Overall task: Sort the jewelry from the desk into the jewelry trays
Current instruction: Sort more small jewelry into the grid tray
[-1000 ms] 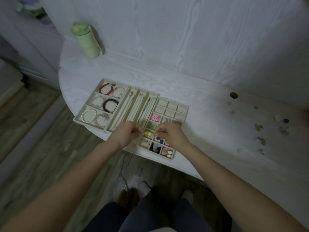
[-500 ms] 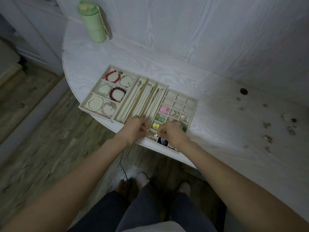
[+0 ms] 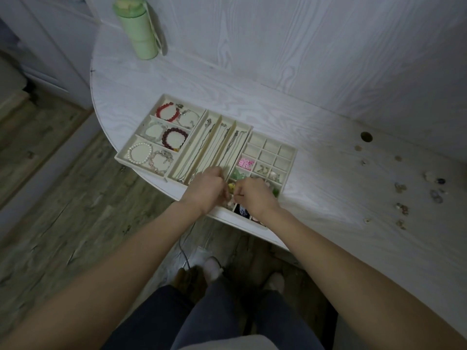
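Both hands bunched over the near end of the trays

My left hand (image 3: 206, 189) and right hand (image 3: 254, 197) have slid nearer the desk edge, fingertips curled together over the cream grid tray (image 3: 288, 157) beside the long necklace tray (image 3: 214, 145); I cannot tell what they pinch. Loose small jewelry pieces (image 3: 419, 195) still wait far right on the white woodgrain desk (image 3: 328, 173), so sorting isn't finished.

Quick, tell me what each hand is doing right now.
Left hand: fingers curled, pinching something small; what it is cannot be told.
Right hand: fingers curled at the same spot; its hold cannot be told.
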`<move>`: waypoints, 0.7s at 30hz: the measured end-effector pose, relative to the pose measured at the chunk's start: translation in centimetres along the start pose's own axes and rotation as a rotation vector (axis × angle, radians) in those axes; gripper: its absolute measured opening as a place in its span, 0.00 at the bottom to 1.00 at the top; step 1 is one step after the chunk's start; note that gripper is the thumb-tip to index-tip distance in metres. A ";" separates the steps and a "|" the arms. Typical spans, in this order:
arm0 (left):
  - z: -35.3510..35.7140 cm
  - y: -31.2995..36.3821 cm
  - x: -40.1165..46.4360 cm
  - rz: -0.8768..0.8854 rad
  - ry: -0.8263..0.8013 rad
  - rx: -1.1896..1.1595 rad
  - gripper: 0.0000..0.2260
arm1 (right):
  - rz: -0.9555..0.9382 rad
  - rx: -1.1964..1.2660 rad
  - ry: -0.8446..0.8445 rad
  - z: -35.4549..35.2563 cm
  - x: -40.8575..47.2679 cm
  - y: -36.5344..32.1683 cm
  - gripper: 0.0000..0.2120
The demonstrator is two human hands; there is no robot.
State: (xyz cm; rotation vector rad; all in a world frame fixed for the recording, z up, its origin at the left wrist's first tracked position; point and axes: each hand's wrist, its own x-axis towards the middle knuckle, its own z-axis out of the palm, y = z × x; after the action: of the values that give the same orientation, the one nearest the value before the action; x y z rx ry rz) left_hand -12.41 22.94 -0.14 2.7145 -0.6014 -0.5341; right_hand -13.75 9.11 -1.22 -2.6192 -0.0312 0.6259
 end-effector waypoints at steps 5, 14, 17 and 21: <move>0.0 -0.3 -0.1 -0.055 0.104 -0.039 0.07 | 0.067 0.094 -0.010 0.2 0.3 -0.1 0.05; 0.1 -1.8 -1.5 0.040 -0.015 0.093 0.19 | 0.171 0.177 0.051 0.7 0.6 -1.0 0.08; 0.1 -1.8 -1.5 0.055 -0.021 0.123 0.19 | 0.211 0.225 0.060 0.4 0.7 -1.2 0.12; 0.1 -1.9 -1.6 0.048 -0.012 0.112 0.19 | 0.275 0.419 -0.029 0.2 0.8 -1.2 0.09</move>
State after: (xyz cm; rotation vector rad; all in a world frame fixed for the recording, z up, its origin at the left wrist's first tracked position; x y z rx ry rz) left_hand -13.19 25.31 -0.46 2.7947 -0.7189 -0.5202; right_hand -13.03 10.42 -1.21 -2.2218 0.4135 0.6785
